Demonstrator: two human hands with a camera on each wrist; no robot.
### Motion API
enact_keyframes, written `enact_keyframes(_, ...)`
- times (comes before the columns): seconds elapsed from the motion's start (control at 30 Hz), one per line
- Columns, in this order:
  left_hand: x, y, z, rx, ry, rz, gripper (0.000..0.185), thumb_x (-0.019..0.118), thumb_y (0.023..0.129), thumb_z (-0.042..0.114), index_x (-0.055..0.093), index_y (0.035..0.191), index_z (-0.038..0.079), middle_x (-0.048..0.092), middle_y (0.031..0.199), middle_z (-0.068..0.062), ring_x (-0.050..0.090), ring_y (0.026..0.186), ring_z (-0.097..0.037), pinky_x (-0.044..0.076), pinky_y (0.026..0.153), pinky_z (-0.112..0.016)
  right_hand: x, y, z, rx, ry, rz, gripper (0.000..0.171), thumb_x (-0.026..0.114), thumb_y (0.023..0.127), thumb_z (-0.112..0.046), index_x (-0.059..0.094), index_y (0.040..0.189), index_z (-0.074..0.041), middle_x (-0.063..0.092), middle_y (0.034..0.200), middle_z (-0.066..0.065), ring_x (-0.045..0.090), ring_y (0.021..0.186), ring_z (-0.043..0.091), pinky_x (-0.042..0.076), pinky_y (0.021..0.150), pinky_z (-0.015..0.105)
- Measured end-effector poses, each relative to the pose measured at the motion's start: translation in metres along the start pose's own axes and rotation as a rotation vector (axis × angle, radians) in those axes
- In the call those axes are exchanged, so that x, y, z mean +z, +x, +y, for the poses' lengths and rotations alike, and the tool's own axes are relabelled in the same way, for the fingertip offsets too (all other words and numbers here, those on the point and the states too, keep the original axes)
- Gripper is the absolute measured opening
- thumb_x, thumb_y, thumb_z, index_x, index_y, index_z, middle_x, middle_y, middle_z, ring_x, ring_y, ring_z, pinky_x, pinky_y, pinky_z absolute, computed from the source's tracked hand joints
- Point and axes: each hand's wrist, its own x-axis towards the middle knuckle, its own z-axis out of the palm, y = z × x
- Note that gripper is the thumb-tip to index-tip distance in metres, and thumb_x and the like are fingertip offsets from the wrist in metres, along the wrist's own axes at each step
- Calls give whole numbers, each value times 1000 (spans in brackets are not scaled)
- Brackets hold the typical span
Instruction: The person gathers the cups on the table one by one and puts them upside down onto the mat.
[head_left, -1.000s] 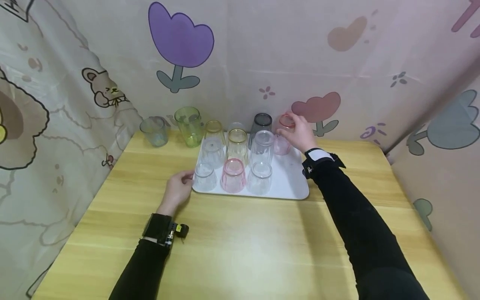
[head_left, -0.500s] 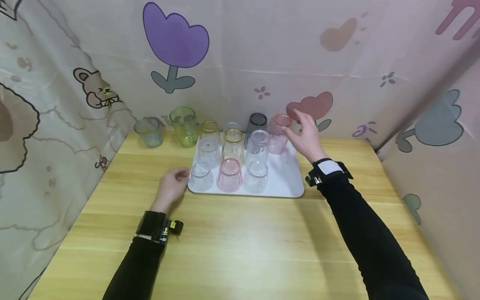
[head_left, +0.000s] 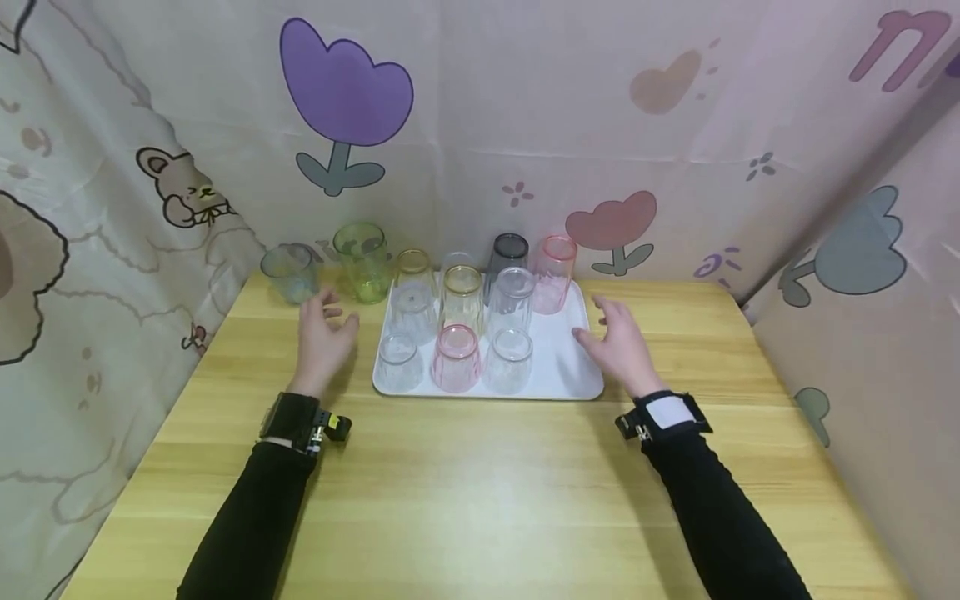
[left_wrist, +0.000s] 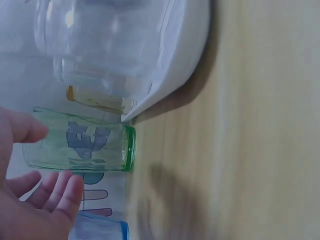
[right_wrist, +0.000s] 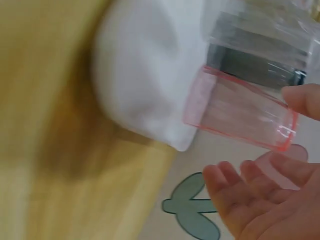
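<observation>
A wooden table [head_left: 480, 492] stands against a curtain [head_left: 480, 108] printed with tulips and a bear, and a white tray [head_left: 573, 367] sits toward its far side, crowded with upturned cups in clear, gold-rimmed, pink and grey. A tall pink cup [head_left: 553, 273] stands at the tray's far right corner beside a grey cup [head_left: 507, 254]. Left of the tray, on the bare wood near the curtain, stand a green cup [head_left: 362, 261] and a blue cup [head_left: 288, 272]. The left hand [head_left: 324, 340] hovers just near of those two, fingers spread and holding nothing. The right hand [head_left: 618, 343] hangs over the tray's right edge, fingers loosely spread, also holding nothing, near of the pink cup
</observation>
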Motion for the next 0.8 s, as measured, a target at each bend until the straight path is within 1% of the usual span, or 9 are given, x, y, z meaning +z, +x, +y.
enact_keyframes(0.07,-2,9,2,-6,-4,-10,70,64,99,11,28,156,-7,35,153,-27,45,134,-42,44,111,-52,4,-6,3,43,-47,-35,70,68,98,-22,39,154,8,42,149,36,55,123,51,50,99,63)
enact_keyframes(0.13,-3,18,3,-27,-3,-25,79,67,98,15,21,160,-4,30,157,-27,41,138,-44,41,114,-55,8,-11,6,80,-92,-70,69,68,98,-22,40,153,9,42,147,38,56,121,52,49,100,64)
enact_keyframes(0.27,-3,36,6,-73,11,-79,96,71,98,26,6,164,3,19,165,-27,31,147,-47,33,120,-59,11,-18,13,129,-167,-120,67,68,96,-19,43,149,12,47,140,40,56,120,53,47,103,65)
enact_keyframes(0.33,-1,44,7,-87,16,-103,101,72,97,30,1,165,5,14,168,-26,26,151,-47,28,122,-61,13,-21,17,137,-188,-129,63,67,93,-14,46,146,15,52,132,38,57,116,51,48,100,64)
enact_keyframes(0.47,1,59,6,-100,7,-125,110,76,94,32,-4,165,5,7,170,-25,18,154,-45,22,124,-60,17,-24,23,131,-195,-133,54,63,87,-1,53,137,19,62,113,32,61,101,42,54,88,57)
enact_keyframes(0.53,2,63,4,-107,0,-132,112,78,93,32,-4,165,4,7,170,-26,16,155,-46,20,125,-59,19,-26,25,133,-191,-136,50,62,85,4,57,133,19,65,107,29,61,96,39,55,85,55)
enact_keyframes(0.6,4,67,1,-110,-3,-137,113,79,92,31,-4,164,2,8,170,-27,17,155,-45,21,126,-57,20,-27,27,137,-190,-142,46,61,84,7,60,128,18,67,104,27,62,95,37,55,85,54)
enact_keyframes(0.7,8,72,-2,-111,-22,-140,112,80,91,29,-1,163,1,13,168,-27,21,154,-45,24,125,-56,21,-25,29,141,-184,-139,41,61,83,9,63,123,17,69,105,26,65,96,37,55,88,55)
enact_keyframes(0.8,12,77,-1,-113,-40,-133,108,80,91,28,4,162,0,19,165,-28,26,151,-45,28,124,-56,19,-22,29,150,-175,-138,41,60,81,10,64,121,16,69,106,26,65,96,36,55,89,55)
